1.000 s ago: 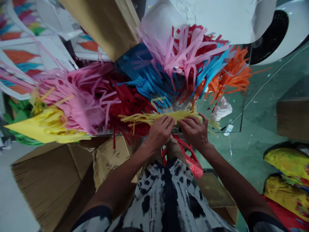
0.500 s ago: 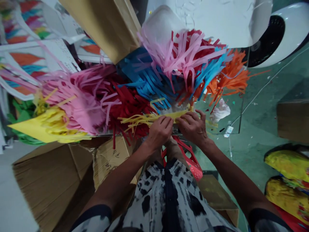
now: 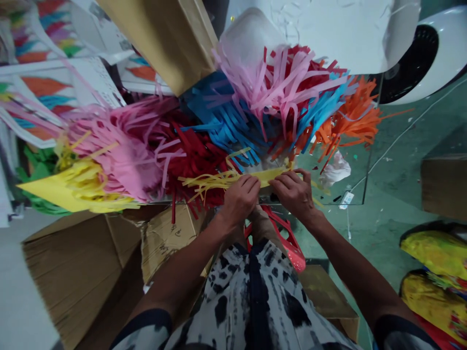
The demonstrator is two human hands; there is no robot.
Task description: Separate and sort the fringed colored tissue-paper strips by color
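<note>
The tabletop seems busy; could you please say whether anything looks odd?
A crumpled whitish scrap beyond the right hand, on or beneath the clear tabletop, looks like litter: it is wadded, unlike the orange fringe nearby.

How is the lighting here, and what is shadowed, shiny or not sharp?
Head view: dim overall, the white surface among the brightest areas; head view: shadow darkens part of the large cardboard box; head view: sheen on the black-and-white object; head view: edges look slightly soft on the yellow strip that the left hand and right hand hold.

A see-through tabletop (image 3: 359,160) bears heaped colourful strips (image 3: 233,124) and a crumpled white scrap (image 3: 336,170).
</note>
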